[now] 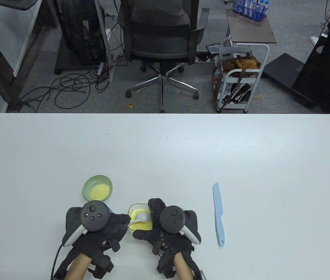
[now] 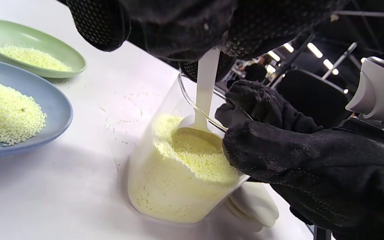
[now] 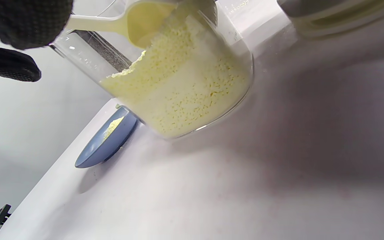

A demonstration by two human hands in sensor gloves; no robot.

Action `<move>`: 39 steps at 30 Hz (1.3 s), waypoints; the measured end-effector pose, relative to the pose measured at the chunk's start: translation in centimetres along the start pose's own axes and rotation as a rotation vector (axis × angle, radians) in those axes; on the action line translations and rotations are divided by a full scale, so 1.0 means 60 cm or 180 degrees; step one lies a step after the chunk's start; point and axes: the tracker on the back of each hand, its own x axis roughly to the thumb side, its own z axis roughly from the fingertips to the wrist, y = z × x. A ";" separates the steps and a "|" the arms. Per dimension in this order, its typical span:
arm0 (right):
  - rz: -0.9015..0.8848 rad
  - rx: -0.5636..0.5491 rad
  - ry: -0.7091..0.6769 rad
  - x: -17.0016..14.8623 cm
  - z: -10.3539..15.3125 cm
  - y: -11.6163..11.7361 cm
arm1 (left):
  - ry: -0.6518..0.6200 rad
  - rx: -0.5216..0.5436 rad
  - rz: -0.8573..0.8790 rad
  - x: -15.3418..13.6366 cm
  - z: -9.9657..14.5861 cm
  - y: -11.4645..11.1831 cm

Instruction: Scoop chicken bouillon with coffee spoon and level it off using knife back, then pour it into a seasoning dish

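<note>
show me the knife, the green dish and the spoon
knife point(image 1: 218, 210), table view, on the middle of its light blue blade
green dish point(image 1: 90, 184), table view, on the bare inner wall near its rim
spoon point(image 2: 206, 80), left wrist view, on its white handle

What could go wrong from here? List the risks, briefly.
1. The clear jar is tilted and full of bouillon; grains could spill over its rim as the spoon digs in.
2. The right hand alone steadies the jar; a slip might tip it.
3. The knife lies apart to the right, so a heaped spoonful must wait while it is fetched.
</note>
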 end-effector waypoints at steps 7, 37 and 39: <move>-0.0024 -0.0003 -0.0010 -0.002 -0.001 0.000 | 0.0231 -0.0590 0.0128 0.013 -0.030 0.005; -0.0044 -0.0016 -0.0012 -0.003 0.000 0.002 | 0.0098 -0.0818 0.2481 -0.127 -0.015 -0.052; -0.0049 -0.0014 -0.0010 -0.003 0.000 0.002 | 0.0084 -0.0761 0.2578 -0.133 -0.010 -0.051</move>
